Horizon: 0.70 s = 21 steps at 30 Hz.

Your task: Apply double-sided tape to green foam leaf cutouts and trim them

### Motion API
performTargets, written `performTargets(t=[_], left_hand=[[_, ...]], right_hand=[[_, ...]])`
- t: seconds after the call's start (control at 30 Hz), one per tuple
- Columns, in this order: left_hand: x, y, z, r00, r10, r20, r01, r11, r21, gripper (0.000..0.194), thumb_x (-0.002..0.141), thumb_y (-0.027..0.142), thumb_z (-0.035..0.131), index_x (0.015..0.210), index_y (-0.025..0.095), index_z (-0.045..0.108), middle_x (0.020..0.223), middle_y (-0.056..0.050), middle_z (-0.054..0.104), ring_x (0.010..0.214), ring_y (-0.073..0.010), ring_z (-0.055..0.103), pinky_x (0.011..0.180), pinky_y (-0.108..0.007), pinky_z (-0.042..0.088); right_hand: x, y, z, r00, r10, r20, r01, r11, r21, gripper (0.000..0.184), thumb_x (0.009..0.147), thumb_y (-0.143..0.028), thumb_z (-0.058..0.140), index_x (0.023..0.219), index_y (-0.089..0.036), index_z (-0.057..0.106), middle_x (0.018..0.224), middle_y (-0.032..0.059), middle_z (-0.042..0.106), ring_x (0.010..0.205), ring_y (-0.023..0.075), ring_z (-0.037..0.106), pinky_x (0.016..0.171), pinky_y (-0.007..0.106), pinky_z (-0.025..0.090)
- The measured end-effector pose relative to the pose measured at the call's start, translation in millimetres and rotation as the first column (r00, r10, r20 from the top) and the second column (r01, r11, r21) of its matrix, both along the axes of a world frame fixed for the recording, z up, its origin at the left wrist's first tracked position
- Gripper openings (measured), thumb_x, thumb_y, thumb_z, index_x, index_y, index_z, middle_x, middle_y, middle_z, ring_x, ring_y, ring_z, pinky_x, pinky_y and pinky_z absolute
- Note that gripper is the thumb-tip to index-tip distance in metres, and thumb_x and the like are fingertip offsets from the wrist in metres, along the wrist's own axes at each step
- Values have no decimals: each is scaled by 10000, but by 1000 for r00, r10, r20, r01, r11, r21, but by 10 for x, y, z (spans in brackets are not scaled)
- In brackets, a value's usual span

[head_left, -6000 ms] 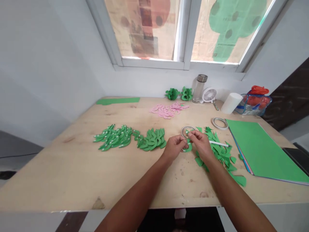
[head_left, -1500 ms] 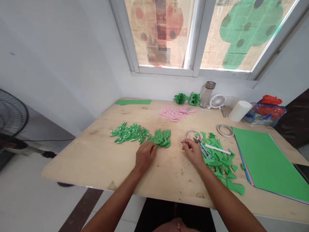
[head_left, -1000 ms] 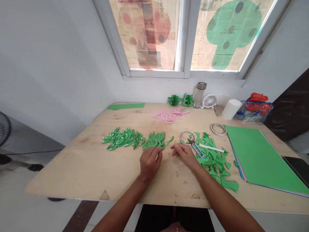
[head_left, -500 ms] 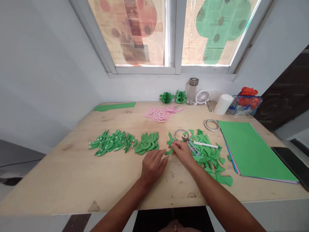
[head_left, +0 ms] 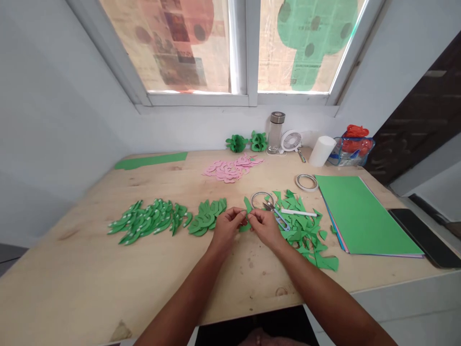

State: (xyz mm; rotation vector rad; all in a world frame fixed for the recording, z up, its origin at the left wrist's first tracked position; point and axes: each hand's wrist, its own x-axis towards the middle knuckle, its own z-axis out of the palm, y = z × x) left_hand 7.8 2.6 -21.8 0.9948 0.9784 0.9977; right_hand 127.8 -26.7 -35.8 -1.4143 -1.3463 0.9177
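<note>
A curved green paper cutout is pinched between the fingertips of both hands, just above the table. My left hand grips its left side, fingers closed. On its right side, my right hand is closed in a pinch. Left of my left hand lies a pile of plain green curved cutouts. Farther left spreads a heap of green pieces with white patches. Beside my right hand are small snips with blue handles, a white pen and green paper scraps.
Tape rolls lie behind the scraps. A stack of coloured paper and a black phone are at right. Pink cutouts, green paper ornaments, a glass bottle, a fan and a white roll stand behind.
My left hand has risen from the table to the cutout and now pinches it alongside my right hand. The view has shifted, with everything appearing farther left.
</note>
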Motion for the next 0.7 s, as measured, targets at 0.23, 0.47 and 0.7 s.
performTargets(t=[0.23,0.47,0.7], left_hand=[[19,151,11,988,-131,77,135,989,-55,185,612,294,703,630,131,617,558,13,561,536,-92,509,536,-210,392],[28,176,-110,982,-53,179,55,998,-8,168,621,280,698,653,140,611,547,31,522,530,-81,477,548,-213,377],[-5,154,-125,989,-85,124,81,996,34,204,625,332,677,645,150,588,560,24,520,526,-95,472,545,-237,373]], right_hand=[[35,16,-4,998,-65,22,65,998,4,224,793,-292,468,616,-173,538,468,-45,474,433,86,417,438,195,306],[148,29,173,949,-282,-139,300,945,127,240,794,-358,475,662,-174,551,522,-21,497,506,110,455,505,216,366],[497,45,433,894,-397,-210,415,908,52,210,739,-360,527,750,-160,588,588,-1,567,524,118,479,499,222,365]])
